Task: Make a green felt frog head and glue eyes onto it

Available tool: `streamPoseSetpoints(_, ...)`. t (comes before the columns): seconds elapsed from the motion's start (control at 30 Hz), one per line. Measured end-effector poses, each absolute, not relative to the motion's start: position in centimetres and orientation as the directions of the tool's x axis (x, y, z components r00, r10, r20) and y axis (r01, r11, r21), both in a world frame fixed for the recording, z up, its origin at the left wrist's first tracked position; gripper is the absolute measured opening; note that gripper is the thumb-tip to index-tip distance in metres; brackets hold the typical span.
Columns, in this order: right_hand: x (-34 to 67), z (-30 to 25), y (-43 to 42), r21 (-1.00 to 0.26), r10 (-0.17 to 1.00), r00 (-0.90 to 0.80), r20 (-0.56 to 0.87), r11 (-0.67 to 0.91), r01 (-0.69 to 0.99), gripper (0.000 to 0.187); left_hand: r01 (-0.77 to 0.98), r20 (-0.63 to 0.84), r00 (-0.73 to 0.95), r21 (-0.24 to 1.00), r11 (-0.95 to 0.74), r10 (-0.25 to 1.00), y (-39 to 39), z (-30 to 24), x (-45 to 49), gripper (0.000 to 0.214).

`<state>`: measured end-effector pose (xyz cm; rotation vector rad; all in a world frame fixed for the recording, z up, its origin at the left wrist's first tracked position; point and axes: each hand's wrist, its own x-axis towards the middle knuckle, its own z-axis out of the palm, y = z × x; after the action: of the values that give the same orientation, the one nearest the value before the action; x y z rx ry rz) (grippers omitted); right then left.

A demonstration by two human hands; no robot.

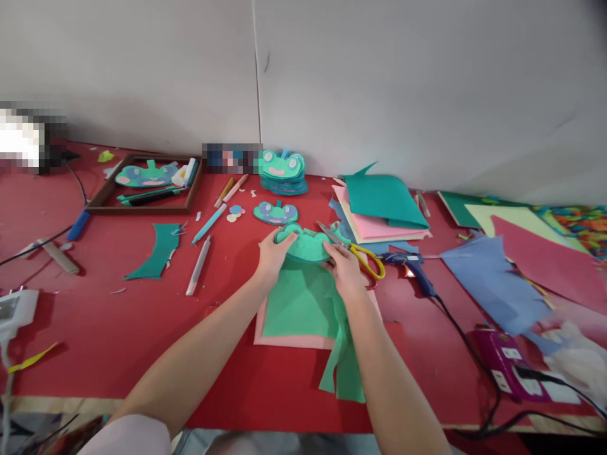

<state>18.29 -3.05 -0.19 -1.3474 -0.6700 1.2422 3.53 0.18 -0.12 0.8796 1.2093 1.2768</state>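
Note:
A green foam frog cut-out (307, 245) lies at the top of a light green sheet (303, 303), which rests on a pink sheet (289, 340). My left hand (272, 253) pinches the frog's left edge, fingers closed on it. My right hand (342, 264) grips its right edge, also closed on it. Yellow-handled scissors (365, 256) lie just right of my right hand, touching or nearly touching it. A finished blue-green frog (275, 212) lies just beyond, and a stack of finished frogs (283, 170) sits by the wall.
A blue glue gun (411, 266) with a black cord lies to the right, near a purple power strip (505, 361). Stacked foam sheets (384, 208) and loose blue and red sheets (497, 278) fill the right. Glue sticks (199, 265), a green scrap (159, 251) and a brown tray (147, 183) lie left.

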Motion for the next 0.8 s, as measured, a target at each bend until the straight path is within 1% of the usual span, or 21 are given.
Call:
streamPoseSetpoints(0.1, 18.3, -0.8, -3.0, -0.987, 0.895, 0.429, -0.123, -0.066, -0.146, 0.032, -0.036, -0.054, -0.067, 0.998, 0.052, 0.996, 0.3, -0.3, 3.2, 0.030)
streamPoseSetpoints(0.17, 18.5, -1.2, -3.1, -1.000, 0.886, 0.463, -0.022, -0.020, -0.010, 0.032, 0.029, -0.020, -0.041, 0.999, 0.021, 0.999, 0.3, -0.3, 3.1, 0.029)
streamPoseSetpoints(0.23, 18.7, -1.5, -3.1, -0.993, 0.888, 0.457, 0.054, 0.002, 0.114, 0.033, 0.042, -0.015, -0.026, 0.999, 0.016, 1.000, 0.3, -0.3, 3.1, 0.030)
streamPoseSetpoints(0.33, 18.8, -1.4, -3.2, -0.975, 0.889, 0.441, 0.123, 0.026, 0.219, 0.033, 0.013, -0.027, -0.026, 1.000, 0.028, 0.999, 0.1, -0.2, 3.1, 0.033)
streamPoseSetpoints(0.47, 18.6, -0.9, -3.4, -0.960, 0.880, 0.444, 0.167, 0.043, 0.276, 0.031, -0.052, -0.043, -0.038, 0.998, 0.041, 0.998, 0.0, 0.0, 3.2, 0.034)
streamPoseSetpoints(0.57, 18.4, -0.5, -3.5, -0.955, 0.877, 0.442, 0.188, 0.058, 0.291, 0.030, -0.068, -0.044, -0.033, 0.997, 0.041, 0.998, 0.0, 0.1, 3.2, 0.033)
streamPoseSetpoints(0.7, 18.2, -0.4, -3.5, -0.952, 0.873, 0.448, 0.193, 0.056, 0.302, 0.031, 0.000, -0.026, -0.056, 1.000, 0.026, 0.998, 0.0, 0.2, 3.1, 0.032)
streamPoseSetpoints(0.8, 18.1, -0.5, -3.5, -0.968, 0.883, 0.446, 0.145, 0.034, 0.247, 0.034, 0.045, -0.015, -0.076, 0.999, 0.018, 0.997, 0.0, 0.3, 3.0, 0.032)
